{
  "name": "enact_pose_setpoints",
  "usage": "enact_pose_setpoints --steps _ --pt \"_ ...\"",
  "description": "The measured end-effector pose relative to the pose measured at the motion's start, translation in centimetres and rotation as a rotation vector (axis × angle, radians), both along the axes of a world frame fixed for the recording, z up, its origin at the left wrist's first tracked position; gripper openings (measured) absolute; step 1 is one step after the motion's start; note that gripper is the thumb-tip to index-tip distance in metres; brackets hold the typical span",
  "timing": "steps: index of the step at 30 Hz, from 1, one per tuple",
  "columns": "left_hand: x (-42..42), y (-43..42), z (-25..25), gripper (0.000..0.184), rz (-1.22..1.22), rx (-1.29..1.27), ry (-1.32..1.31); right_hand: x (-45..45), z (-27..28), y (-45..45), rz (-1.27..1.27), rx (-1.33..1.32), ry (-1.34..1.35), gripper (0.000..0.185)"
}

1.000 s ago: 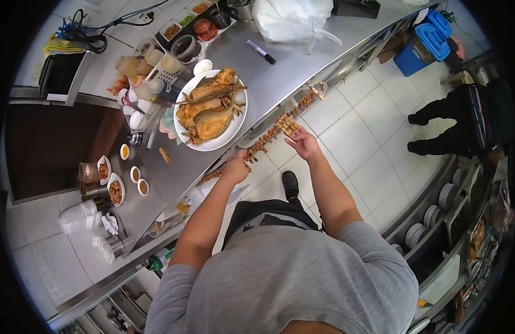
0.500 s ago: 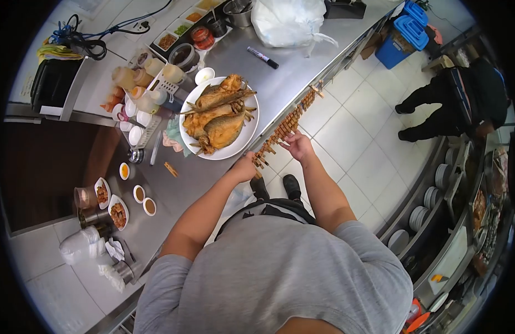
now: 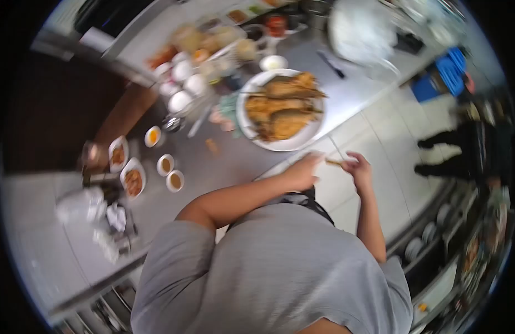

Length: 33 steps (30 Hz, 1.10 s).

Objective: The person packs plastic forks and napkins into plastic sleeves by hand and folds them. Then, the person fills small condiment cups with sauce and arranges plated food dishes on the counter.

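My right hand [image 3: 359, 170] is raised in front of my body, past the counter's edge, with its fingers closed on a small wooden clothespin [image 3: 334, 162]. To its left, close by, my left hand [image 3: 303, 173] is smeared by motion, so its fingers cannot be made out. Both hands are just below a white plate [image 3: 293, 147] of whole fried fish [image 3: 288, 111] on the steel counter [image 3: 224, 170]. Another wooden clothespin [image 3: 212, 146] lies blurred on the counter, left of the plate.
Sauce cups [image 3: 166, 165] and small food dishes [image 3: 133, 181] stand on the left. Behind are squeeze bottles [image 3: 188, 39], a marker [image 3: 331, 64] and a white plastic bag [image 3: 362, 30]. A person in dark clothes [image 3: 469, 147] is at right, near a blue bin [image 3: 427, 89].
The head view has turned, shifting the counter rightward. The long row of clothespins at the counter's edge no longer shows. The right hand has a single clothespin; the left has moved beside it.
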<state>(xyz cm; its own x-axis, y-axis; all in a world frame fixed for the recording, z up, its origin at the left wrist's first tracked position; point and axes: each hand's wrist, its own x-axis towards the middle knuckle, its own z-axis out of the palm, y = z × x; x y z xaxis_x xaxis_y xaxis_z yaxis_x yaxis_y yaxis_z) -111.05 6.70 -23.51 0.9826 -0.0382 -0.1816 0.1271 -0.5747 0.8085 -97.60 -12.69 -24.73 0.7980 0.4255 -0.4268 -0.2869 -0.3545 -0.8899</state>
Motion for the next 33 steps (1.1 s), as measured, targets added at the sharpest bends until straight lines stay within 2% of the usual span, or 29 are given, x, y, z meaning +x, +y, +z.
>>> enact_pose_setpoints --steps 1,3,6,9,11,12,13,14,15,16,18,21,24,28,30,33 --pt "-0.1 -0.4 1.8 0.068 0.012 0.099 -0.233 -1.5 3.4 0.7 0.121 0.003 0.013 0.044" --pt "-0.1 0.7 6.4 0.056 -0.097 0.016 0.115 -4.2 7.7 3.2 0.217 0.028 0.094 0.044" --pt "-2.5 3.4 8.6 0.045 -0.026 -0.077 0.140 -6.3 8.9 6.9 0.251 0.134 0.145 0.045" --pt "-7.8 8.1 7.8 0.039 0.357 -0.050 -0.023 -7.1 8.6 9.5 0.229 0.160 0.109 0.046" --pt "-13.3 13.5 7.9 0.036 0.749 -0.028 -0.072 -7.1 9.1 10.1 0.259 0.148 0.110 0.043" --pt "-16.2 15.9 9.7 0.031 0.962 0.078 -0.064 -6.8 9.4 10.1 0.274 0.126 0.130 0.041" --pt "-19.7 19.2 10.0 0.023 1.073 0.219 -0.050 -6.6 9.5 10.1 0.287 0.100 0.147 0.040" --pt "-23.6 22.0 9.2 0.017 1.155 0.465 -0.121 -6.6 9.3 10.1 0.297 0.079 0.131 0.036" --pt "-27.3 24.0 8.7 0.014 1.297 0.457 -0.240 -6.5 9.1 10.2 0.298 0.064 0.140 0.036" --pt "-30.8 25.9 7.6 0.016 1.393 0.515 -0.240 -6.5 8.9 10.4 0.300 0.048 0.149 0.036" --pt "-36.4 28.5 5.0 0.013 1.500 0.573 -0.407 -6.7 9.0 11.1 0.312 0.034 0.172 0.035" --pt "-39.3 27.9 3.3 0.009 1.564 0.548 -0.500 -7.1 9.6 12.4 0.349 0.049 0.196 0.033" --pt "-39.5 26.9 3.0 0.007 1.612 0.665 -0.177 -7.5 10.4 13.6 0.403 0.053 0.194 0.032" --pt "-40.7 27.3 -0.2 0.008 1.651 0.624 -0.281 -7.2 10.6 14.2 0.419 0.046 0.193 0.031" --pt "-40.4 27.2 -0.1 0.008 1.623 0.669 -0.383 -6.9 10.5 13.9 0.409 0.031 0.203 0.031" --pt "-38.5 26.0 3.1 0.009 1.562 0.799 -0.410 -6.5 10.8 13.5 0.405 0.005 0.231 0.030"
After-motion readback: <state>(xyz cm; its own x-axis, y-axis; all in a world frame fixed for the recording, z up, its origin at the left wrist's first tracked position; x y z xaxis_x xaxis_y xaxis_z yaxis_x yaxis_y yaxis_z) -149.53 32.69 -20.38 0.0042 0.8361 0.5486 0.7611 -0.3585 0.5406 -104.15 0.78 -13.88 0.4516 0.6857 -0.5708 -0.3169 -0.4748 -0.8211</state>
